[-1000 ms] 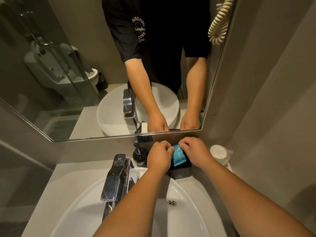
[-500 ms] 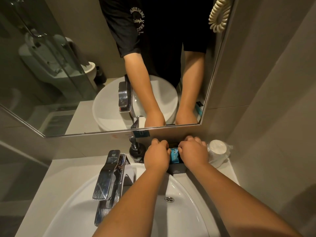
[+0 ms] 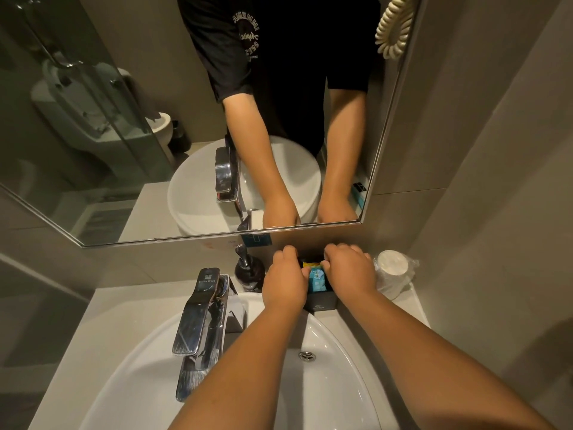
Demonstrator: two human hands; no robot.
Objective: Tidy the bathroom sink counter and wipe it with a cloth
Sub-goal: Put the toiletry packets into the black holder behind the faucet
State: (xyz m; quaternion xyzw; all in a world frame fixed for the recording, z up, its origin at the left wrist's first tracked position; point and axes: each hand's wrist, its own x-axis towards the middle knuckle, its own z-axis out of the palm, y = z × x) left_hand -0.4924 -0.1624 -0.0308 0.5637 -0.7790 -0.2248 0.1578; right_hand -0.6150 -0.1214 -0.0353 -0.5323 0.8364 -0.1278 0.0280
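Observation:
A small black box (image 3: 322, 302) stands on the pale counter (image 3: 124, 308) behind the white basin (image 3: 335, 377), against the wall under the mirror. Blue packets (image 3: 317, 280) and a yellow one (image 3: 311, 264) sit upright inside it. My left hand (image 3: 286, 282) presses on the box's left side with fingers curled over the packets. My right hand (image 3: 350, 271) covers the right side, fingertips on the packets' tops. No cloth is in view.
A chrome tap (image 3: 201, 318) rises left of my arms. A dark soap pump bottle (image 3: 248, 271) stands behind it. Wrapped white cups (image 3: 392, 271) sit in the right corner by the wall. A coiled cord (image 3: 393, 26) hangs at the mirror's (image 3: 124, 119) right edge.
The blue packets went from held above the box down into it. Both hands moved back toward the wall and now press the packets in.

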